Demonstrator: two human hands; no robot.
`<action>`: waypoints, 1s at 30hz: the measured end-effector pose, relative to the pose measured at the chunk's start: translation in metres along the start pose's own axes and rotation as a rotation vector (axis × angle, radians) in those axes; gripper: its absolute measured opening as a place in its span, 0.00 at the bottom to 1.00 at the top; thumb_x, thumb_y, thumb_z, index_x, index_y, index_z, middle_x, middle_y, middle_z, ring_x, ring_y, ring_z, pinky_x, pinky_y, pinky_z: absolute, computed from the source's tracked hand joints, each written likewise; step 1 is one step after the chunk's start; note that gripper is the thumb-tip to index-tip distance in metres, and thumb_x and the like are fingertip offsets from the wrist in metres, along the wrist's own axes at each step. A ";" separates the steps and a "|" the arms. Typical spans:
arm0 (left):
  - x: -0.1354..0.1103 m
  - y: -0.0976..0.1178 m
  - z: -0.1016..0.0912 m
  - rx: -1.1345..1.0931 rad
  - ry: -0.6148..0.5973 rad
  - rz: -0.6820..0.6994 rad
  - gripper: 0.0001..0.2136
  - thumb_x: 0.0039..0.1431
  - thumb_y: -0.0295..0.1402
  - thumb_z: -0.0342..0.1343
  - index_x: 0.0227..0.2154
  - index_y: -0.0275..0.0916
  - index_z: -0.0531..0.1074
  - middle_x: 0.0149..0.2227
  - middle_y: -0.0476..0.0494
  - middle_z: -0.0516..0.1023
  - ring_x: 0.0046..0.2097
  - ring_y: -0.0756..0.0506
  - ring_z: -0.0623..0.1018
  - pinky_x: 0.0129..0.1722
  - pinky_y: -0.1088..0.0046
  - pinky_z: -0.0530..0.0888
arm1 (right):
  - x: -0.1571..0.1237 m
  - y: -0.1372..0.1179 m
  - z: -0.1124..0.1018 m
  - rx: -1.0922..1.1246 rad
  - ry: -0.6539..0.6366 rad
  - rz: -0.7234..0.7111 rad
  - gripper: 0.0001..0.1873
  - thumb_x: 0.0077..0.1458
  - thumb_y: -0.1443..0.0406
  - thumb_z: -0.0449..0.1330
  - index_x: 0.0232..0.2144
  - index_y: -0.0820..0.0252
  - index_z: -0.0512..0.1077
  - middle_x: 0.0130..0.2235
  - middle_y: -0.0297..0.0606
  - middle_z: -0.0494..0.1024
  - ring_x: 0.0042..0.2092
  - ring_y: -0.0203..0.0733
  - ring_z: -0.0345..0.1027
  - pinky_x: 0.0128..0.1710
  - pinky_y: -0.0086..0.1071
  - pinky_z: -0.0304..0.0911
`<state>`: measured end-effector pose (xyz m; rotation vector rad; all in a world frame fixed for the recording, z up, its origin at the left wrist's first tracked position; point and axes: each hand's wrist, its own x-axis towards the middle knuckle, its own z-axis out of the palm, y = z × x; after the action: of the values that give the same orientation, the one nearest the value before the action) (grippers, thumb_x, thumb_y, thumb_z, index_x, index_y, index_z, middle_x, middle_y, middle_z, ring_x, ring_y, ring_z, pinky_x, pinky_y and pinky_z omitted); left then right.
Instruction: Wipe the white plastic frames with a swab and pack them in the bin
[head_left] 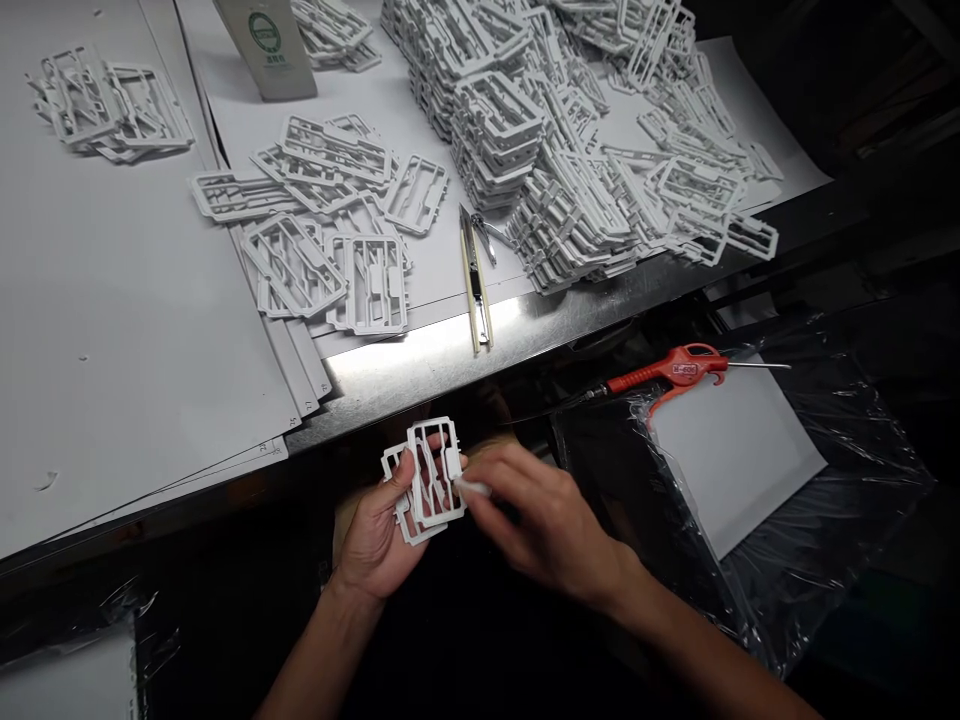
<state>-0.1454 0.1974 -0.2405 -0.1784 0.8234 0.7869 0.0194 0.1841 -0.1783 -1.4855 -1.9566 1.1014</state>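
My left hand (379, 535) is closed on two overlapping white plastic frames (439, 510), its thumb pressing on their left side. Thin wavy bars run across the openings of these frames. At their right edge, the fingers of my right hand (555, 520) are pinched on a small white piece (474, 487), whose kind I cannot make out. Both hands are in front of the metal table edge (427, 365). Above them on the table lies a loose group of similar frames (367, 285).
Tall stacks of white frames (495, 130) stand at the back, with a loose heap (697, 185) to their right. A utility knife (475, 290) lies near the edge. At right, a red air blow gun (667, 370) rests by black plastic film (855, 500). A grey box (274, 60) stands behind.
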 end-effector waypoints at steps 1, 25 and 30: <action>0.001 0.000 0.000 -0.009 0.004 -0.001 0.14 0.60 0.32 0.52 0.47 0.35 0.70 0.38 0.39 0.79 0.43 0.41 0.77 0.44 0.65 0.74 | 0.001 0.001 -0.004 0.009 0.047 0.027 0.08 0.59 0.67 0.52 0.39 0.60 0.70 0.36 0.39 0.72 0.36 0.37 0.66 0.38 0.30 0.63; -0.013 -0.020 0.035 0.669 0.181 0.417 0.17 0.45 0.30 0.65 0.40 0.35 0.71 0.34 0.44 0.77 0.36 0.46 0.76 0.37 0.74 0.73 | -0.007 0.030 0.006 0.348 0.038 0.373 0.14 0.58 0.59 0.53 0.28 0.62 0.72 0.23 0.29 0.67 0.24 0.29 0.57 0.24 0.22 0.53; -0.009 -0.024 0.038 0.759 0.275 0.508 0.16 0.44 0.32 0.66 0.37 0.35 0.72 0.31 0.46 0.77 0.31 0.46 0.76 0.33 0.73 0.74 | -0.009 0.034 0.007 0.338 0.042 0.353 0.14 0.60 0.60 0.50 0.28 0.62 0.70 0.25 0.30 0.69 0.26 0.30 0.58 0.26 0.23 0.54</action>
<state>-0.1101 0.1920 -0.2114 0.6337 1.4031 0.8746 0.0371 0.1769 -0.2092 -1.6781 -1.4207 1.4508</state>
